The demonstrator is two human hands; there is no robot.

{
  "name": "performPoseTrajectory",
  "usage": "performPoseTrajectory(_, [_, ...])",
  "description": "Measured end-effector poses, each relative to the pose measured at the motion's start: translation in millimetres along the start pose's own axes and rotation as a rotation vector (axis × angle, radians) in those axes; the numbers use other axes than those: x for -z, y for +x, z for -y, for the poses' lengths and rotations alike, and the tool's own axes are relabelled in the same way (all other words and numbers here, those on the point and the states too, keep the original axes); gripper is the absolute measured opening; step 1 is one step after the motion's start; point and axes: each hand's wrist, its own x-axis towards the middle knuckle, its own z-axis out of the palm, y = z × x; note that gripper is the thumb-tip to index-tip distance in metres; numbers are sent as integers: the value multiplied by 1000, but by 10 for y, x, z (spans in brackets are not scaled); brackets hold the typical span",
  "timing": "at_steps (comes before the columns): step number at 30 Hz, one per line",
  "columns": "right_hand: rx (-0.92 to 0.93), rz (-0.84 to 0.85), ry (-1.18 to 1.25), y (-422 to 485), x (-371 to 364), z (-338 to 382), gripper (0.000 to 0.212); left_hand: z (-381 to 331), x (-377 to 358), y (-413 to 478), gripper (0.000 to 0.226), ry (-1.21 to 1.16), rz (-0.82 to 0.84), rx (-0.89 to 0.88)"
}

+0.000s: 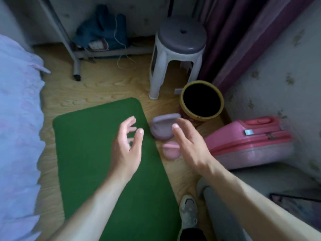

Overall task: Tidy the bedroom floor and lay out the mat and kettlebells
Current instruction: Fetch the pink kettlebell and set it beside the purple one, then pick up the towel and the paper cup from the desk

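Green mat flat on the floor, purple kettlebell and pink kettlebell just off its right edge, left hand and right hand hovering empty, fingers loose — layout looks near done, maybe a final nudge.

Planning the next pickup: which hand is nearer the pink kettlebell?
Right. In this view the right hand overlaps the pink kettlebell at its right edge; the left hand hangs over the green mat, left of it.
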Motion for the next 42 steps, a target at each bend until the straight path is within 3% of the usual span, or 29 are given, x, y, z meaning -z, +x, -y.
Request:
performPoseTrajectory(7, [151,-112,118,-1482,-228,1988,49,-1472,1982,-306,36,-260,-91,-82])
performPoseTrajectory(11, [243,-222,249,-2358,-421,2923,64,-2133,3138,-718,37,-295,-60,-119])
performPoseTrajectory(18, [330,-163,335,-3211,-832,4143,71,-2782,4569,-1143,36,-305,-44,-162])
performPoseTrajectory(29, [393,-57,336,-3244,-1114,5271,52,-3079,5462,-1052,45,-360,-196,-140])
performPoseTrajectory(32, [406,-2,345,-3098,-1265,5486,57,-3101,5594,-916,49,-347,-214,-125])
performPoseTrajectory(36, [447,40,361,-2805,-1325,5763,60,-3232,5655,-593,40,-326,-220,-140])
performPoseTrajectory(42, [501,-37,452,-2150,-982,6038,60,-3554,5436,141,37,-334,-174,-141])
